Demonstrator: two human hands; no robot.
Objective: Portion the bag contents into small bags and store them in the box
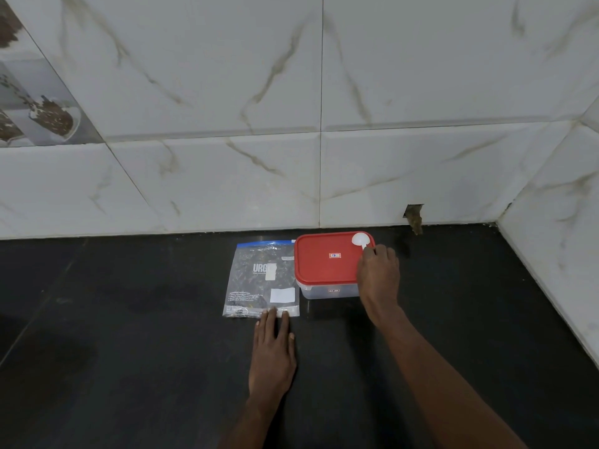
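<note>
Head view. Pinches with right hand [377,273] the handle of a white scoop [359,238] resting on the box [324,270] lid's far right corner. Presses left hand [272,354], fingers straight, on the near edge of the zip bag [262,280] lying flat just left of the box.

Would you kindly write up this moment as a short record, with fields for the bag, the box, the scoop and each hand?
bag: the bag lies flat on the counter, left of the box, blue zip end toward the wall, dark contents inside
box: the box is clear, with its red lid on
scoop: the scoop is white, its bowl at the lid's far right corner
left hand: the left hand is flat, fingertips on the bag's near edge
right hand: the right hand grips the scoop's handle
</note>
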